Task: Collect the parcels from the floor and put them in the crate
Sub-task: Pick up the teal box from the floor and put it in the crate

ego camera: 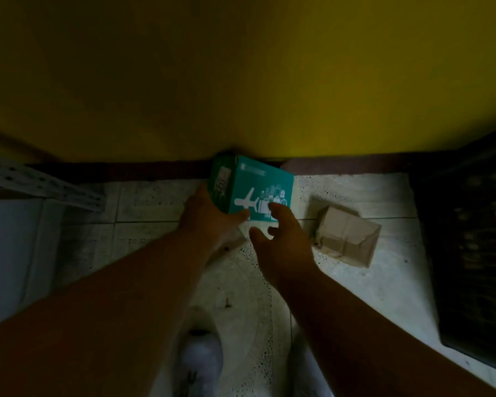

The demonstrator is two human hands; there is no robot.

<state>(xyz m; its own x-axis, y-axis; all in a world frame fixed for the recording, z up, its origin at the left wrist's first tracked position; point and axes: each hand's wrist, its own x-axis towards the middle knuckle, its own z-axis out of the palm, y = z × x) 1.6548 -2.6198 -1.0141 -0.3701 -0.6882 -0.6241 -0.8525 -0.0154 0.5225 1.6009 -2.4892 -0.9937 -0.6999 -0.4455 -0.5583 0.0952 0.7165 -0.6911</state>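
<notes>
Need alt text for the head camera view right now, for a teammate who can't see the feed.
The left hand grips a teal box printed with a white aeroplane, by the yellow wall, while the right hand reaches in beside it, fingers loosely curled. A brown paper parcel lies on the tiled floor to the right, near a dark crate.

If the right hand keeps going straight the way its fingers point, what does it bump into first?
Most likely the teal box. The right hand is open, fingers aimed at its printed front face, very close or just touching; depth is unclear.
</notes>
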